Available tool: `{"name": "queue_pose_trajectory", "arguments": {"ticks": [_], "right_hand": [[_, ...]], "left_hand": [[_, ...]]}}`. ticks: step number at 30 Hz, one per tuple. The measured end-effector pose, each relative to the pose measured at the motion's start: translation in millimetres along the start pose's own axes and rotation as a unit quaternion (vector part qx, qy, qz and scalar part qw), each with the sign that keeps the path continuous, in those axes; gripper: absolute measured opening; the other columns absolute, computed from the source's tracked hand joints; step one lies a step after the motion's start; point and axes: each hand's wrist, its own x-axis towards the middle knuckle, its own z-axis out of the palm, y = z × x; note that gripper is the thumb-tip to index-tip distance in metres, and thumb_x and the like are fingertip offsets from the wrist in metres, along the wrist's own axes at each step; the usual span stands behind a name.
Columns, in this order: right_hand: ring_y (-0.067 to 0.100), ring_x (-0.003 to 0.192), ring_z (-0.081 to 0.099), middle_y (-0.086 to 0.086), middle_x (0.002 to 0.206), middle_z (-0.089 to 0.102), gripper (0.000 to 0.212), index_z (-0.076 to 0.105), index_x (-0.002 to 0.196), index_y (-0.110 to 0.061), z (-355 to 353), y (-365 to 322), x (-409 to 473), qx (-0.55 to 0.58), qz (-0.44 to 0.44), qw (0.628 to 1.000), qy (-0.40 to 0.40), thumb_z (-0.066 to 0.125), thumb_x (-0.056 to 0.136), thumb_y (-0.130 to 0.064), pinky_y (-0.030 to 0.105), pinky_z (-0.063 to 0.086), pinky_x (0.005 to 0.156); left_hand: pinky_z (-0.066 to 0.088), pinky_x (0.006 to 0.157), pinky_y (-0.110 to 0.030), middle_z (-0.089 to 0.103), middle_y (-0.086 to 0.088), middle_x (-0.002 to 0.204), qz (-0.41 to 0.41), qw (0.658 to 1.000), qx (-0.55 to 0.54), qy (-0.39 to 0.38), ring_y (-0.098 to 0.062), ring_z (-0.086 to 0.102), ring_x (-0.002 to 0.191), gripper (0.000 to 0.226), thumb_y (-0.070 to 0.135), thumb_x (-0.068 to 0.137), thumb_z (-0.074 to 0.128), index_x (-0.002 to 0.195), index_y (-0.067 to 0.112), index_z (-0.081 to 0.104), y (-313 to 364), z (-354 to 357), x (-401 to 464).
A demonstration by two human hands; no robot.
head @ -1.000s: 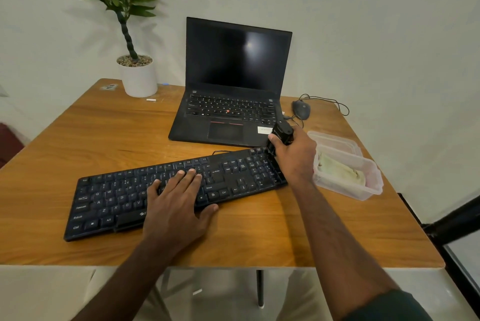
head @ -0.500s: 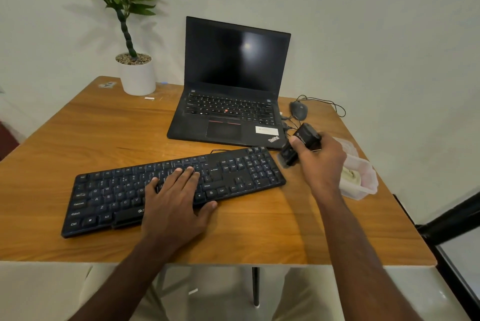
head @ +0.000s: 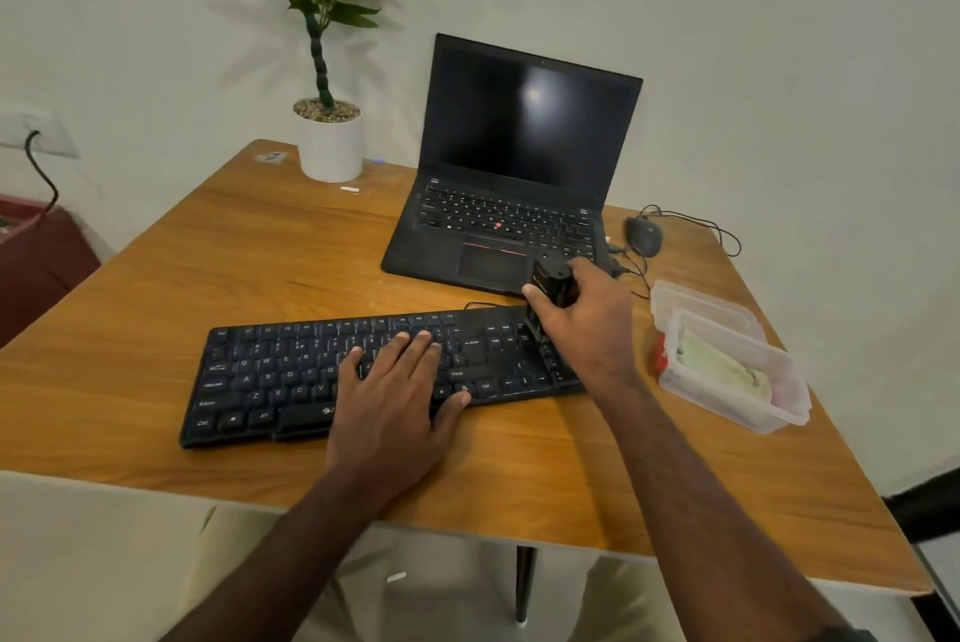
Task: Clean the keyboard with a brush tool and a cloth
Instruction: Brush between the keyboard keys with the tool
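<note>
Table (head: 156,309): a wooden top that carries all the things; its near edge runs across the bottom of the view.
Laptop (head: 519,163): black, open, the screen is dark; it stands at the far side of the table, behind the keyboard.
Keyboard (head: 270,381): black, long, it lies on the table in front of the laptop, a little turned, with its right end farther away than its left end.
Plant pot (head: 330,148): white, with a green plant, at the far left part of the table, beside the laptop.
Plastic box (head: 727,397): clear, open, to the right of the keyboard; a pale folded cloth (head: 722,368) lies inside it, and the lid (head: 696,298) lies just behind the box.
Left hand (head: 395,397): it rests flat on the middle keys, the fingers straight and together, the thumb at the front edge of the keyboard; it holds nothing.
Right hand (head: 587,324): the fingers are curled around the brush tool, over the right end of the keyboard.
Brush tool (head: 553,283): black, small, gripped by the right hand; its lower end is down at the keys of the number pad, but I cannot tell if the bristles touch them.
Mouse (head: 643,235): dark, with a cable, to the right of the laptop.
</note>
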Motion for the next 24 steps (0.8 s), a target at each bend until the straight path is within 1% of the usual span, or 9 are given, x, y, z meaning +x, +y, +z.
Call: {"name": "queue_pose_trajectory", "arguments": {"ticks": [3,5,9,12,14,18,21,22,24], "right_hand": [[0.009,0.079,0.057,-0.005,0.085,0.064,0.032,0.066,0.095,-0.014,0,2,0,-0.024,-0.020,0.999,-0.010,0.076,0.084,-0.042,0.016,0.039,0.063],[0.009,0.075,0.055,-0.005,0.081,0.060,0.031,0.064,0.091,-0.014,0,1,2,-0.037,-0.033,0.999,-0.015,0.076,0.084,-0.041,0.016,0.035,0.060],[0.010,0.076,0.055,-0.004,0.082,0.061,0.032,0.063,0.093,-0.014,2,-4,0,-0.069,-0.055,0.996,-0.032,0.075,0.084,-0.042,0.022,0.038,0.065],[0.011,0.083,0.058,-0.003,0.089,0.064,0.034,0.064,0.102,-0.015,3,-8,-5,-0.090,-0.065,0.992,-0.057,0.072,0.086,-0.044,0.024,0.047,0.068],[0.011,0.084,0.058,-0.002,0.091,0.066,0.035,0.065,0.103,-0.015,0,-9,-6,-0.085,-0.059,0.993,-0.060,0.072,0.086,-0.044,0.024,0.048,0.070],[0.012,0.079,0.058,-0.004,0.085,0.065,0.031,0.067,0.095,-0.016,-13,-5,-13,-0.069,-0.049,0.994,-0.064,0.075,0.083,-0.043,0.025,0.049,0.066],[0.010,0.075,0.056,-0.007,0.080,0.061,0.028,0.065,0.091,-0.018,-27,-1,-23,-0.071,-0.040,0.994,-0.079,0.077,0.082,-0.042,0.014,0.034,0.056],[0.010,0.074,0.056,-0.008,0.079,0.061,0.027,0.066,0.090,-0.018,-31,1,-27,-0.062,-0.036,0.994,-0.081,0.078,0.082,-0.041,0.013,0.033,0.056],[0.012,0.074,0.060,-0.007,0.079,0.066,0.026,0.069,0.089,-0.017,-37,7,-31,-0.033,-0.034,0.995,-0.087,0.080,0.079,-0.038,0.019,0.044,0.059]], "left_hand": [[0.030,0.113,-0.057,0.047,0.001,0.152,-0.001,1.000,-0.001,-0.002,-0.018,0.041,0.141,0.072,0.068,0.094,0.027,0.143,0.020,0.051,0,0,0],[0.029,0.113,-0.057,0.047,0.001,0.152,-0.001,1.000,-0.001,-0.003,-0.018,0.041,0.142,0.072,0.068,0.094,0.028,0.143,0.020,0.051,0,0,-1],[0.029,0.113,-0.056,0.047,0.001,0.152,-0.007,1.000,0.001,-0.006,-0.017,0.041,0.141,0.072,0.069,0.094,0.029,0.143,0.021,0.052,1,0,0],[0.029,0.113,-0.056,0.048,0.002,0.152,-0.008,1.000,0.001,-0.006,-0.017,0.042,0.141,0.073,0.070,0.093,0.028,0.142,0.021,0.052,1,-1,0],[0.030,0.112,-0.056,0.049,0.002,0.151,-0.009,1.000,0.001,-0.002,-0.017,0.043,0.140,0.073,0.070,0.093,0.028,0.141,0.021,0.053,1,-1,0],[0.031,0.112,-0.056,0.051,0.002,0.149,-0.011,1.000,-0.001,-0.004,-0.017,0.045,0.138,0.075,0.071,0.092,0.026,0.140,0.021,0.055,1,-1,0],[0.029,0.114,-0.056,0.048,0.003,0.152,-0.011,1.000,-0.005,-0.006,-0.016,0.042,0.140,0.078,0.072,0.090,0.021,0.142,0.022,0.052,1,-3,1],[0.027,0.115,-0.056,0.046,0.003,0.153,-0.011,1.000,-0.008,-0.007,-0.016,0.040,0.142,0.079,0.072,0.089,0.020,0.144,0.023,0.050,1,-3,1],[0.024,0.117,-0.055,0.042,0.004,0.156,-0.009,1.000,-0.008,-0.006,-0.015,0.037,0.143,0.081,0.072,0.089,0.018,0.146,0.024,0.047,1,-3,1]]}}
